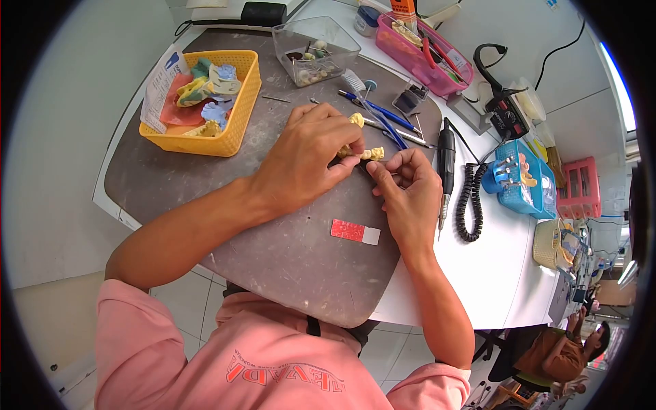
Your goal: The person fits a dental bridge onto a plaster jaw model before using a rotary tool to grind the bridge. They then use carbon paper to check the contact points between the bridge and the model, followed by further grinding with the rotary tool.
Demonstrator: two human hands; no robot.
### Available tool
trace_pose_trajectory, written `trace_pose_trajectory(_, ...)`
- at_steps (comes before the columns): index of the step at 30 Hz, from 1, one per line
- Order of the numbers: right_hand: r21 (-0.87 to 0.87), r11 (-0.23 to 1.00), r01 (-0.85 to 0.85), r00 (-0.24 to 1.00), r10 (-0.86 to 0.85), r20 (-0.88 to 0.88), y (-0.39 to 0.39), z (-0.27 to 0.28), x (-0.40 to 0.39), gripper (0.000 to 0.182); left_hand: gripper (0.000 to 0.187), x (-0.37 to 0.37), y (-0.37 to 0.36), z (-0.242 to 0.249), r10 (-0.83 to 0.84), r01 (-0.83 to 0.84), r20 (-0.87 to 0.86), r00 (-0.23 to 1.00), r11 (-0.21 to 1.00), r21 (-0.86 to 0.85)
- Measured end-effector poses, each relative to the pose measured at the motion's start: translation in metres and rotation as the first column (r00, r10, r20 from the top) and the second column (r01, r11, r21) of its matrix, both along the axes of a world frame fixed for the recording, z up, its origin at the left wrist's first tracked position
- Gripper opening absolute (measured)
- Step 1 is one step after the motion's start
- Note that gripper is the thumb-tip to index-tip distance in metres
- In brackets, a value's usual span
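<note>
My left hand (307,157) is closed, thumb and fingers pinching a pale yellow dental cast (374,154). Much of the cast is hidden by the fingers; a toothed end shows to the right and another part above the hand. Close beside it, my right hand (413,191) has thumb and fingertips pressed together at a small dark thing, too hidden to name. Below both hands, a small red and white strip (348,230) lies on the grey-brown work board (301,266).
A yellow basket (242,113) of dental materials stands left. A clear box (328,34), pink basket (437,68) and pens (396,116) lie beyond my hands. A handpiece (445,157) with a coiled cord (468,205) rests right. Another person (553,352) sits far right.
</note>
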State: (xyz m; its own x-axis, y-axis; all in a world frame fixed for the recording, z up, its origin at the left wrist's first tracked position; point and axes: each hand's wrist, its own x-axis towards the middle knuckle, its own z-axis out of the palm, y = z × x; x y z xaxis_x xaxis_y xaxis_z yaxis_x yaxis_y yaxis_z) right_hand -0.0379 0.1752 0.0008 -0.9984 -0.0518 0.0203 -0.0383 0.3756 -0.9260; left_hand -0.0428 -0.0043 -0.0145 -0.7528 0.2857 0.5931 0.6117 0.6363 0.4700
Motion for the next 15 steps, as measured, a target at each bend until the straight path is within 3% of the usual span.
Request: trace_pose_trajectory(15,-0.04,0.999,-0.02,1.0,0.021,0.016,0.0056,-0.0003,0.0,0.017,0.014,-0.0008,0.0002,-0.0033,-0.038,0.036,-0.069,0.997,0.999,-0.041)
